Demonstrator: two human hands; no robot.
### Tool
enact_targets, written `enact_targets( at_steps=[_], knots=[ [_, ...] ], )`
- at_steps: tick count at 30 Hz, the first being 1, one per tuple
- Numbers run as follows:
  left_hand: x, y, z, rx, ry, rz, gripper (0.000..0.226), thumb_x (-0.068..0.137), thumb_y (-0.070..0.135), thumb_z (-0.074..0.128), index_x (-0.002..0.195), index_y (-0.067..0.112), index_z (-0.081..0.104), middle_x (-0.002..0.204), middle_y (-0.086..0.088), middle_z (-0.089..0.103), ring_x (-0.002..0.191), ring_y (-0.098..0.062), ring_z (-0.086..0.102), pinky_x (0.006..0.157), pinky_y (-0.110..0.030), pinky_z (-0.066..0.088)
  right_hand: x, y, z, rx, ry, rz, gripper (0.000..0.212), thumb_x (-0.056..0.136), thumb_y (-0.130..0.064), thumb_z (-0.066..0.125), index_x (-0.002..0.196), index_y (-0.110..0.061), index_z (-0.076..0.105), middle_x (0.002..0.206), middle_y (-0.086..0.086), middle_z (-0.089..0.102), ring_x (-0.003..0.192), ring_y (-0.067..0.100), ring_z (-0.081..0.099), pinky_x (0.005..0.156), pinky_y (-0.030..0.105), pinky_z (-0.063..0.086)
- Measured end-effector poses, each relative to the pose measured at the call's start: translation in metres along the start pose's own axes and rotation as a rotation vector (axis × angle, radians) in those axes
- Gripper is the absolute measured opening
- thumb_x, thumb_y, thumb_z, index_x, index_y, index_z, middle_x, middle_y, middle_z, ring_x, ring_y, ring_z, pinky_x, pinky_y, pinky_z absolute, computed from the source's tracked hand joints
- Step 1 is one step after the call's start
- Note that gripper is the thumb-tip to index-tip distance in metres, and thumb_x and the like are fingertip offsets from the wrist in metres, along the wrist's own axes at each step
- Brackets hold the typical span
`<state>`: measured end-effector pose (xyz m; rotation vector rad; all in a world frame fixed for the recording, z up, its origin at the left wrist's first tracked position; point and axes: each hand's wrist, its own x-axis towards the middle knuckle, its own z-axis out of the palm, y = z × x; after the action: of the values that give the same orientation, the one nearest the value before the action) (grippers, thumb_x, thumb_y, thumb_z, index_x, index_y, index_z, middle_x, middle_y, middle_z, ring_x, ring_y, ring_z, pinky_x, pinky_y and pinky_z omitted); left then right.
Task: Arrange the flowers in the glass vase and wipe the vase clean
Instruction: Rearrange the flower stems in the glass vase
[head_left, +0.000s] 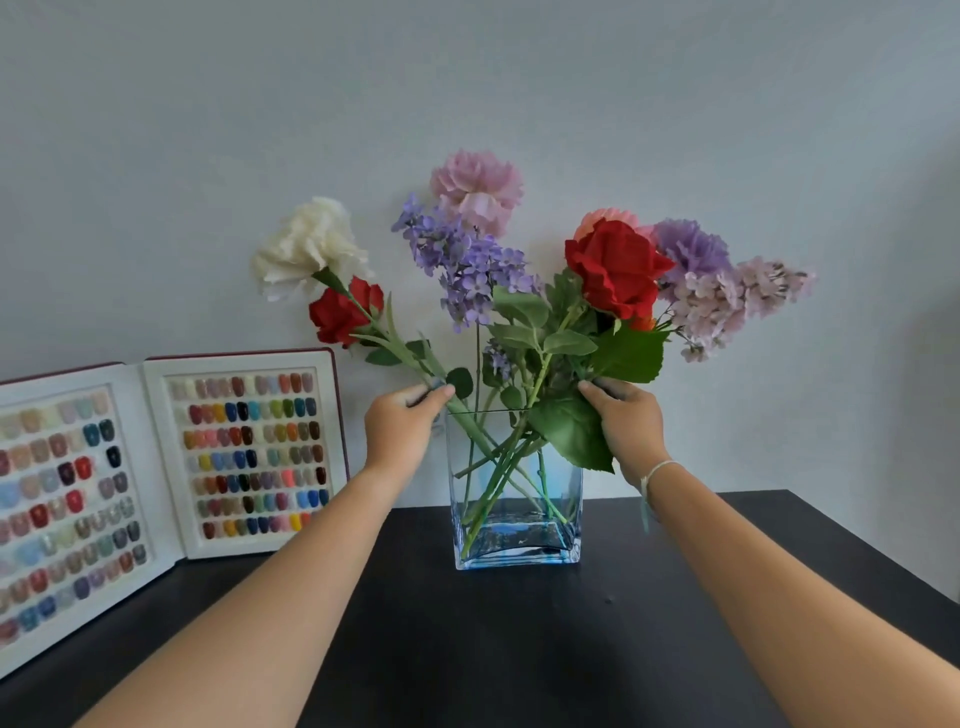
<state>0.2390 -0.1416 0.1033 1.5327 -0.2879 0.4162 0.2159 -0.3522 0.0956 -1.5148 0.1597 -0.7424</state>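
Head view, and the left hand (397, 428) has its grip pinched on the white carnation's stem (410, 358) just above the rim, while the right hand (628, 421) pinches the red rose's stem by the big green leaf (571, 434). Both stems run down into the glass vase (569, 519), upright on the dark worktop (467, 649), blooms fanning out. An open nail colour chart (249, 452) leans on the wall at left.
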Motion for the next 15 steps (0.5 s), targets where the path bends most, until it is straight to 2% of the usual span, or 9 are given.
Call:
enact_targets(
  at_steps=[2, 4, 6, 9, 12, 13, 15],
  knots=[
    [-0.007, 0.001, -0.002, 0.002, 0.071, -0.004, 0.018, 0.082, 0.018, 0.066, 0.099, 0.012, 0.067, 0.072, 0.0, 0.06, 0.078, -0.017, 0.058, 0.071, -0.028, 0.055, -0.001, 0.001, 0.0, 0.0, 0.001, 0.005, 0.022, 0.082, -0.022, 0.064, 0.102, -0.015, 0.069, 0.097, 0.006, 0.067, 0.094, 0.026, 0.063, 0.088, 0.037, 0.051],
    [-0.017, 0.002, -0.003, 0.022, 0.161, 0.026, 0.009, 0.081, 0.021, 0.067, 0.081, 0.012, 0.067, 0.068, 0.002, 0.058, 0.076, -0.017, 0.059, 0.068, -0.03, 0.057, -0.002, 0.001, 0.0, 0.011, 0.001, 0.018, 0.026, 0.082, -0.021, 0.064, 0.106, -0.013, 0.067, 0.098, 0.005, 0.066, 0.096, 0.026, 0.063, 0.091, 0.039, 0.051],
    [-0.03, 0.004, 0.001, 0.091, 0.195, 0.111, 0.012, 0.08, 0.024, 0.067, 0.073, 0.015, 0.064, 0.066, 0.004, 0.058, 0.072, -0.016, 0.059, 0.066, -0.031, 0.057, -0.002, 0.001, 0.0, 0.022, 0.002, 0.026, 0.027, 0.082, -0.02, 0.064, 0.108, -0.012, 0.067, 0.102, 0.007, 0.066, 0.096, 0.026, 0.063, 0.091, 0.039, 0.05],
    [-0.044, 0.011, 0.017, 0.18, 0.089, 0.247, 0.009, 0.081, 0.023, 0.066, 0.085, 0.015, 0.069, 0.076, 0.007, 0.064, 0.075, -0.014, 0.062, 0.069, -0.031, 0.056, -0.003, 0.0, 0.001, 0.037, 0.003, 0.032, 0.027, 0.083, -0.019, 0.063, 0.109, -0.011, 0.066, 0.104, 0.008, 0.066, 0.096, 0.026, 0.062, 0.092, 0.039, 0.05],
    [-0.041, 0.023, 0.039, 0.31, -0.055, 0.373, 0.02, 0.083, 0.019, 0.064, 0.101, 0.012, 0.069, 0.088, 0.002, 0.068, 0.076, -0.007, 0.059, 0.07, -0.007, 0.046, -0.005, -0.001, 0.002, 0.038, 0.006, 0.024, 0.026, 0.083, -0.018, 0.062, 0.108, -0.011, 0.066, 0.1, 0.005, 0.065, 0.093, 0.025, 0.062, 0.088, 0.036, 0.05],
    [-0.037, 0.026, 0.046, 0.346, -0.082, 0.396, 0.024, 0.083, 0.019, 0.064, 0.105, 0.011, 0.068, 0.092, 0.0, 0.068, 0.078, -0.006, 0.058, 0.069, -0.003, 0.042, -0.005, -0.001, 0.002, 0.037, 0.007, 0.02, 0.026, 0.083, -0.018, 0.062, 0.108, -0.011, 0.066, 0.099, 0.005, 0.065, 0.091, 0.024, 0.061, 0.086, 0.034, 0.05],
    [-0.03, 0.031, 0.058, 0.402, -0.115, 0.405, 0.031, 0.083, 0.02, 0.064, 0.111, 0.008, 0.065, 0.103, -0.005, 0.069, 0.087, -0.013, 0.061, 0.074, -0.009, 0.043, -0.005, 0.0, 0.002, 0.039, 0.012, 0.019, 0.026, 0.084, -0.018, 0.061, 0.108, -0.011, 0.066, 0.097, 0.003, 0.064, 0.089, 0.023, 0.06, 0.084, 0.032, 0.049]
  ],
)
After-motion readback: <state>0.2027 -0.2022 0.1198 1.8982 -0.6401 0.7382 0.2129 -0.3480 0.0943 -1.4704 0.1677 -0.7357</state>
